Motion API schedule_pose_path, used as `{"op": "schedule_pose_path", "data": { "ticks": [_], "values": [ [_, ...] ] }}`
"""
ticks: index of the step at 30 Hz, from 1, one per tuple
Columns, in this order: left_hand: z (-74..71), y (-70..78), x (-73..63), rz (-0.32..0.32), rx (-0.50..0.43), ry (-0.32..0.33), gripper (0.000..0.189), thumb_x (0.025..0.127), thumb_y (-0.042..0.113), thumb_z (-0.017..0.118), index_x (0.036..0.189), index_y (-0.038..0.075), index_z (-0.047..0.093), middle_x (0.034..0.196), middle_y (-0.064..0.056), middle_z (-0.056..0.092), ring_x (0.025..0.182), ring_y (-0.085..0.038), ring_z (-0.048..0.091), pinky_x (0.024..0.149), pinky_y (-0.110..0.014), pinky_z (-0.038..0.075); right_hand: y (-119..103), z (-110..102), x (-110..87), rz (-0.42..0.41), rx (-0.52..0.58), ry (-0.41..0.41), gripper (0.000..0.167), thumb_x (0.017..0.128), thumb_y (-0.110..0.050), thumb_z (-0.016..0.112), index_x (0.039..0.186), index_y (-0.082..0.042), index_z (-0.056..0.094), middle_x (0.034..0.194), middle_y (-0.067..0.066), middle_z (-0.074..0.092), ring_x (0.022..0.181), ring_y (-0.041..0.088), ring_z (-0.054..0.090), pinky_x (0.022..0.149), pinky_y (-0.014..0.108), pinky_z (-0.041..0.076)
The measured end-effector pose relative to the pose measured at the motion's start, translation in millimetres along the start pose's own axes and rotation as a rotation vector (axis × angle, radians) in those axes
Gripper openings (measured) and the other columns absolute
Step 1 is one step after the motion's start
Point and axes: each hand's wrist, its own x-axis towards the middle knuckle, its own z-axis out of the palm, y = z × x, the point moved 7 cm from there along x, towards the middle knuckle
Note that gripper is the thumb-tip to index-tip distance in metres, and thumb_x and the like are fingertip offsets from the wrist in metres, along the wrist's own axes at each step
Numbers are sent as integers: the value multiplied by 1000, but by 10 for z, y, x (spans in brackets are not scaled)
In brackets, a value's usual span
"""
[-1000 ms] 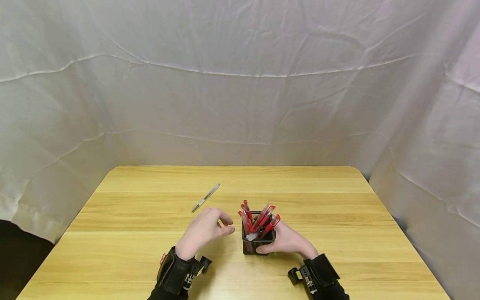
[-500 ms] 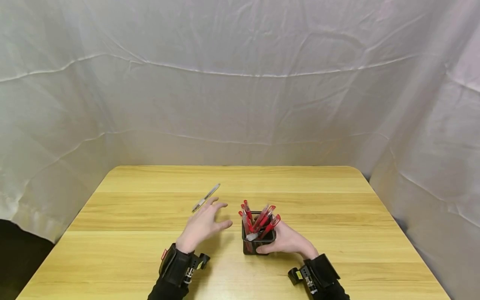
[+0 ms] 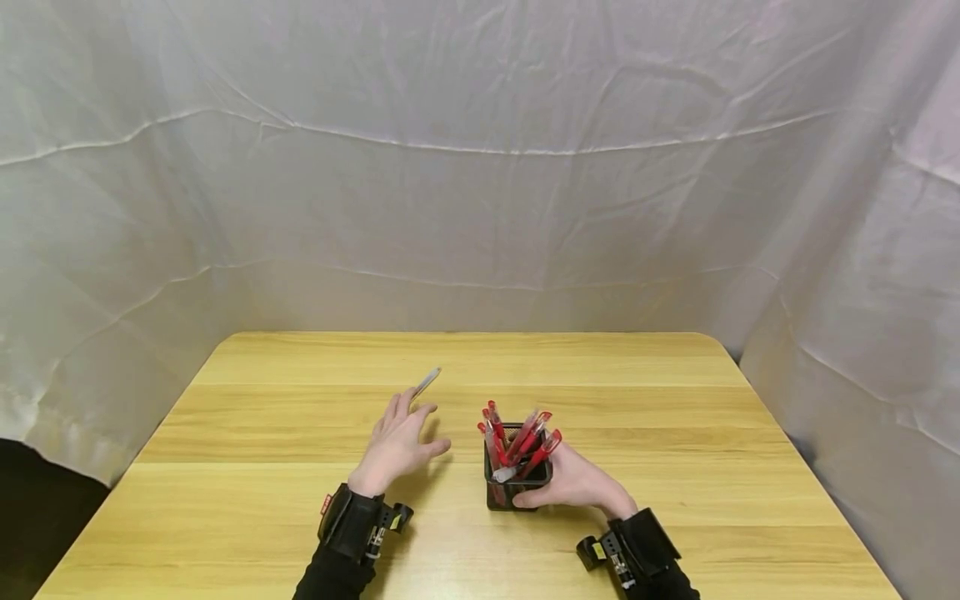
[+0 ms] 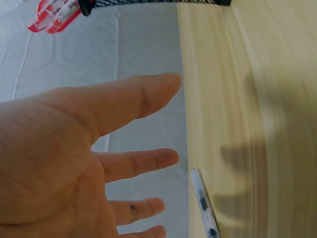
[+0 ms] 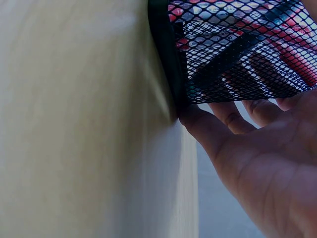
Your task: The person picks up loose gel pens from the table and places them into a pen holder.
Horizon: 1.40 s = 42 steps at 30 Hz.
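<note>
A pen (image 3: 427, 381) with a pale barrel lies on the table toward the back, partly hidden in the head view by my left hand (image 3: 395, 446). That hand hovers near it with fingers spread and nothing held; the left wrist view shows the pen (image 4: 204, 204) apart from the fingertips. My right hand (image 3: 577, 479) grips the right side of a black mesh pen holder (image 3: 498, 496), its thumb on the near face. Several red pens (image 3: 534, 442) and a whitish one (image 3: 506, 473) stand in the holder. In the right wrist view, the fingers curl round the mesh (image 5: 237, 59).
The wood-grain table (image 3: 712, 442) has rounded far corners. Pale cloth (image 3: 480, 208) hangs behind it and along both sides. Each wrist wears a black strap with a small camera, such as the left camera (image 3: 400, 517).
My left hand has swung left and forward toward the lying pen, its fingers spreading, and now covers part of it. The right hand and pen holder have stayed put.
</note>
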Motion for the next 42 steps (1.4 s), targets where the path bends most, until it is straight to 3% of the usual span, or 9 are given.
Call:
{"op": "schedule_pose_path", "data": {
  "ticks": [5,10,14,25,42],
  "values": [
    [31,-86,25,-22,12,-38,68,92,34,71,148,5,47,167,-26,12,153,-50,10,118,-73,14,8,1,-3,6,8,-1,67,77,-27,86,134,-11,54,133,10,62,130,34,55,109,49,39],
    [58,-148,31,-46,8,-64,68,94,33,68,151,6,43,167,-27,9,154,-49,8,119,-72,13,6,-1,-1,3,0,-2,65,77,-27,86,133,-12,55,132,9,62,128,32,57,108,39,41],
    [68,-177,39,-49,7,-61,67,95,31,67,152,7,42,166,-28,10,154,-50,9,118,-72,13,0,-4,3,-2,-8,-1,64,77,-27,86,133,-13,56,131,8,63,127,30,57,107,35,42],
    [104,-240,65,-47,11,-69,65,95,27,66,152,6,42,166,-27,16,154,-49,13,119,-71,13,-4,-3,8,-2,-12,5,64,76,-27,87,131,-13,57,131,8,63,127,31,57,107,40,41],
    [98,-285,69,-67,-8,-65,67,96,24,66,153,3,38,165,-27,19,153,-50,13,120,-70,12,2,-2,9,0,-9,5,62,76,-26,87,130,-14,58,131,7,63,126,28,58,107,34,41]
  ]
}}
